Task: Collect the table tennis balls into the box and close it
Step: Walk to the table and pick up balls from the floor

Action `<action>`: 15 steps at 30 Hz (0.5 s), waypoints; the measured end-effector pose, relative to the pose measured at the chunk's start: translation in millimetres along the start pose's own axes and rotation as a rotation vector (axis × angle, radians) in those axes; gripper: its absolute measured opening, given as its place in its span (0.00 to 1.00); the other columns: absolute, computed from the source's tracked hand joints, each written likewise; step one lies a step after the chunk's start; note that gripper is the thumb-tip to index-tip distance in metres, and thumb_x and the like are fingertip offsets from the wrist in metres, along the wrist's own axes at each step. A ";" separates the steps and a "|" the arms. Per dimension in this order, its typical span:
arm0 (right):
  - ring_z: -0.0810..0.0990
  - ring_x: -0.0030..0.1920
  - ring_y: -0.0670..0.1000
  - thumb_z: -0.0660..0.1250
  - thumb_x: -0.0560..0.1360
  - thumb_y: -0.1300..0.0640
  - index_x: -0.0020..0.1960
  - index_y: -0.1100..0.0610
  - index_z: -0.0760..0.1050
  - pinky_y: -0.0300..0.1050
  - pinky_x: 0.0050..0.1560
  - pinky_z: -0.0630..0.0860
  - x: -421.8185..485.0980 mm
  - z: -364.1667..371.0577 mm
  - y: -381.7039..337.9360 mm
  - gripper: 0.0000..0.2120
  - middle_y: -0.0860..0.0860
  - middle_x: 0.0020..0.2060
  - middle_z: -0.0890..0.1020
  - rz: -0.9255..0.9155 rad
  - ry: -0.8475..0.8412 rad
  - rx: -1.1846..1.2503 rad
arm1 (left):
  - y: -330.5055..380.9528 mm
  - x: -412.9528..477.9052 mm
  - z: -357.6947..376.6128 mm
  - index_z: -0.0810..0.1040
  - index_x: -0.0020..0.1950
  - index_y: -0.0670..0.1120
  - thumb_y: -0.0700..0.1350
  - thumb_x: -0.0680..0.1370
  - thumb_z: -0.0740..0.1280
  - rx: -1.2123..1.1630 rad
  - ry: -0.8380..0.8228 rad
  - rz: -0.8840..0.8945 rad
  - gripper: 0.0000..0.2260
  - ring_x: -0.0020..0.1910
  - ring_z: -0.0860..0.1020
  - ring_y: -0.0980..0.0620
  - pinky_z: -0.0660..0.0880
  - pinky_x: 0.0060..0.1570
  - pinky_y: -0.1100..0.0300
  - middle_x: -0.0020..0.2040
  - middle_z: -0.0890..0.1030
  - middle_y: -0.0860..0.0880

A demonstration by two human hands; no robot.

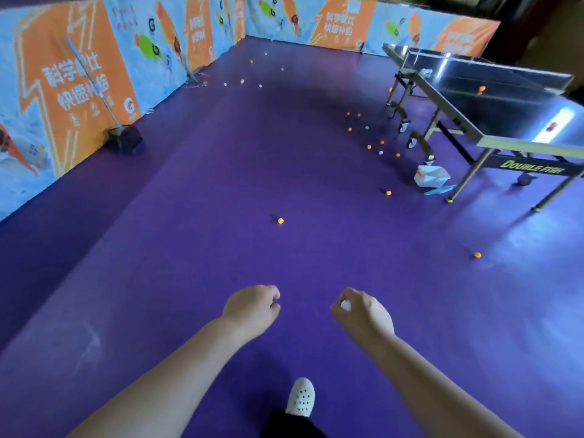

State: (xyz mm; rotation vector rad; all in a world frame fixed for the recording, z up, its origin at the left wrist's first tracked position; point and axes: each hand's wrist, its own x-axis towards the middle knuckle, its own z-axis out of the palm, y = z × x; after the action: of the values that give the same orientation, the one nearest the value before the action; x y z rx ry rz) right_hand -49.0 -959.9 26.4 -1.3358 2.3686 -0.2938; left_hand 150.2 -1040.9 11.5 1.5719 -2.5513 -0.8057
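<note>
My right hand [363, 314] grips a white table tennis ball [345, 305] low in the middle of the view. My left hand [252, 308] is beside it with curled fingers, and what it holds, if anything, is hidden. An orange ball [280, 220] lies on the purple floor ahead of both hands. Two more orange balls lie to the right [388, 193] [477, 255]. Several orange and white balls are scattered near the table's legs [369, 147] and far back by the barrier [242, 81]. A white open box [431, 176] sits on the floor by the table leg, its blue lid [439, 190] beside it.
A dark table tennis table [493, 99] stands at the right, with an orange ball [482, 88] on top. Printed barriers [72, 90] line the left and back. A black ball-collector net with a long handle [124, 139] leans at the left barrier. My white shoe [301, 396] is below.
</note>
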 end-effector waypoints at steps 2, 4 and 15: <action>0.72 0.29 0.51 0.61 0.70 0.51 0.40 0.53 0.71 0.40 0.29 0.66 47.1 -13.1 4.3 0.06 0.47 0.32 0.76 0.010 0.004 0.020 | 7.3 49.1 -10.9 0.74 0.62 0.48 0.47 0.79 0.58 0.013 0.013 -0.002 0.13 0.55 0.78 0.49 0.76 0.50 0.56 0.56 0.80 0.51; 0.70 0.29 0.50 0.61 0.70 0.52 0.39 0.52 0.70 0.39 0.28 0.65 95.6 -28.9 3.8 0.05 0.47 0.31 0.75 0.015 0.003 0.026 | 13.4 96.9 -24.1 0.74 0.61 0.48 0.47 0.79 0.58 0.014 0.025 -0.027 0.13 0.54 0.78 0.50 0.75 0.49 0.57 0.56 0.80 0.51; 0.75 0.32 0.50 0.61 0.72 0.51 0.43 0.52 0.73 0.39 0.30 0.68 328.7 -62.1 -34.6 0.05 0.46 0.37 0.79 0.009 -0.104 -0.003 | -13.5 310.4 -67.2 0.73 0.63 0.50 0.48 0.80 0.58 -0.040 -0.014 -0.199 0.13 0.55 0.77 0.52 0.72 0.47 0.61 0.60 0.78 0.54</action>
State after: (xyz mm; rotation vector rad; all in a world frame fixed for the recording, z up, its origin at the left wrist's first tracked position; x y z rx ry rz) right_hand -201.4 -1259.5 15.5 -1.3094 2.2894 -0.2136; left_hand 30.2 -1334.6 -8.2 1.8345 -2.3992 -0.8809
